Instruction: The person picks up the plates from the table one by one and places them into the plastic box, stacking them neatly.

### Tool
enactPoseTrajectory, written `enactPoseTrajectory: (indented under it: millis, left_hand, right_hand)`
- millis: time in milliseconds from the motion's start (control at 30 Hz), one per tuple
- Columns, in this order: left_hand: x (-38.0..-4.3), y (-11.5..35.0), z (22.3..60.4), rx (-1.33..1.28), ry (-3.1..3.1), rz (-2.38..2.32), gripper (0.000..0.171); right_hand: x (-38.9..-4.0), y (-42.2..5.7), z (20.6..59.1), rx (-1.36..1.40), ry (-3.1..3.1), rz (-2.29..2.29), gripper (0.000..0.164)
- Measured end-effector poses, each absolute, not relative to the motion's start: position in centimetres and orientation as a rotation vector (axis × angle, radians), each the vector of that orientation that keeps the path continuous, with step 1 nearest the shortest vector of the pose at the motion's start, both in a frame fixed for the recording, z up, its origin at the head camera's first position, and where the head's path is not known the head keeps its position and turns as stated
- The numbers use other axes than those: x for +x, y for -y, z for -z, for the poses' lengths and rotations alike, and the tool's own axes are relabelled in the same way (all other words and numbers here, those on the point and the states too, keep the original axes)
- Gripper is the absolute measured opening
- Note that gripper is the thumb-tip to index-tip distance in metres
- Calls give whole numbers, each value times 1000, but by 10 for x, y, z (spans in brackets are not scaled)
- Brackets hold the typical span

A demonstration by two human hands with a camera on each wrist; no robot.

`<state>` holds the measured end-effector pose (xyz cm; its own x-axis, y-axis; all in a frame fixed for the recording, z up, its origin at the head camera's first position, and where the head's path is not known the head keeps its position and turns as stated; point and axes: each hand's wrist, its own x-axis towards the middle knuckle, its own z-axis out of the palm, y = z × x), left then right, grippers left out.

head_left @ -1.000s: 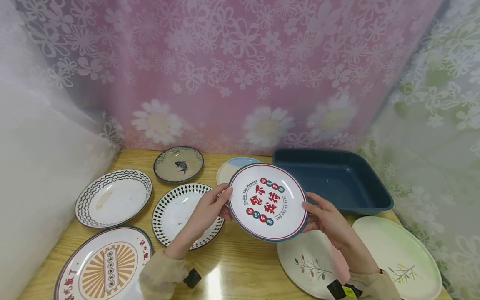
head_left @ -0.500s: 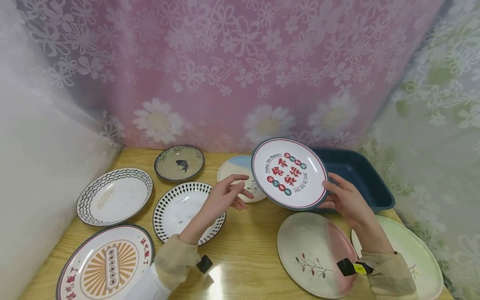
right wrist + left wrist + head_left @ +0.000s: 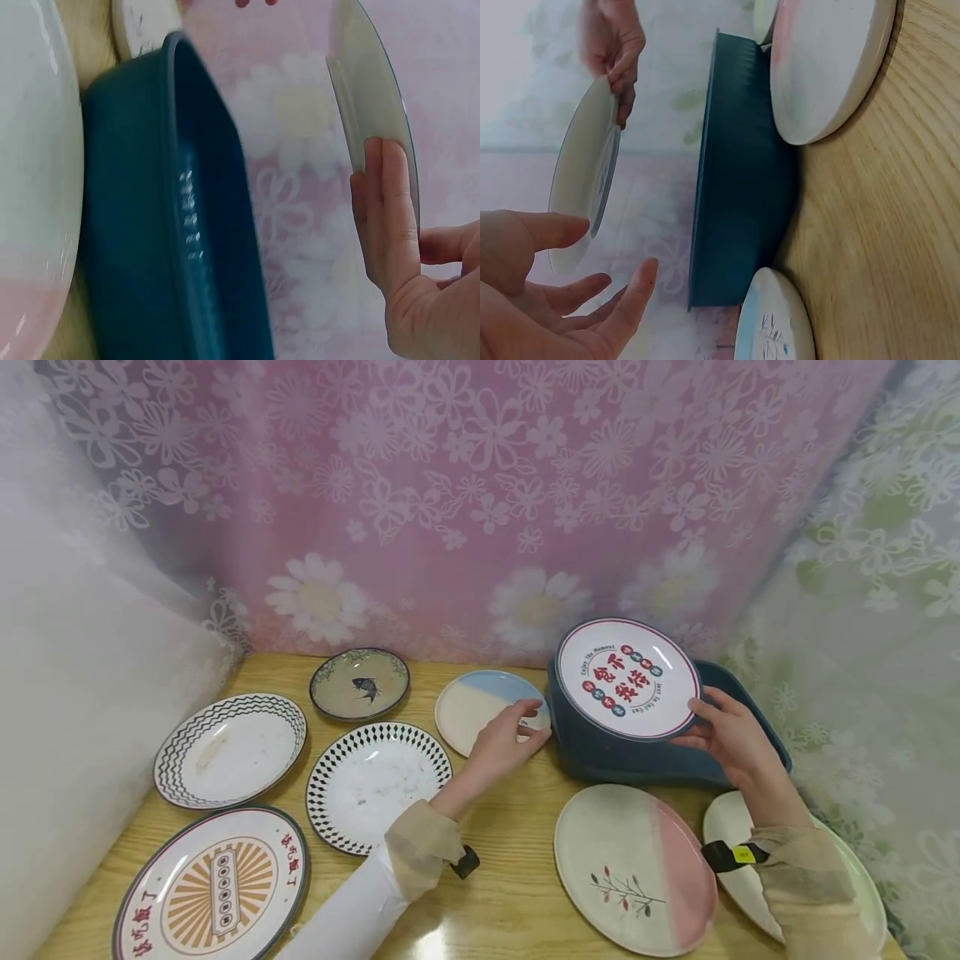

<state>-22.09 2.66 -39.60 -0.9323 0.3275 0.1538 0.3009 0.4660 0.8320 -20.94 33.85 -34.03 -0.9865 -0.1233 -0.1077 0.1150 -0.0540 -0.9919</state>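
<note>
A round white plate (image 3: pixel 628 681) with red lettering and a dark rim is held up over the dark blue basin (image 3: pixel 637 762). My right hand (image 3: pixel 731 735) pinches its right edge, thumb on the upper face. In the right wrist view the straight fingers (image 3: pixel 394 202) lie along its underside. My left hand (image 3: pixel 504 742) has its fingers spread, apart from the plate in the head view. It hangs above a small cream-and-blue plate (image 3: pixel 468 710), partly covering it. The held plate hides part of the basin's inside.
On the wooden table (image 3: pixel 495 852) lie a fish plate (image 3: pixel 337 693), a zigzag-rimmed plate (image 3: pixel 240 760), a diamond-rimmed plate (image 3: pixel 375 777) and a sunburst plate (image 3: pixel 180 902) at left. A cream-and-pink plate (image 3: pixel 615 843) and a green-edged plate (image 3: pixel 862 893) lie at right.
My left hand has let go of the lettered plate and moved right, over the cream-and-blue plate. My right hand has carried the lettered plate right and back, over the basin.
</note>
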Motion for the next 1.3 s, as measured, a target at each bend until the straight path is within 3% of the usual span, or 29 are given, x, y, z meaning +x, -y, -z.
enactPoseTrajectory:
  millis: [200,633,1300]
  left_hand:
    - [-219,-53,408,580,-2755,-1311,62]
    - [-227,-82,434,446,-2787,-1240,87]
    - [-229,-82,439,570,-2840,-975,86]
  right_hand:
    - [-224,-355,348,131,-2011,2117,72]
    - [-247,-372,386,358,-2070,1917,68]
    - [-254,-371,414,317,-2255,1624,68]
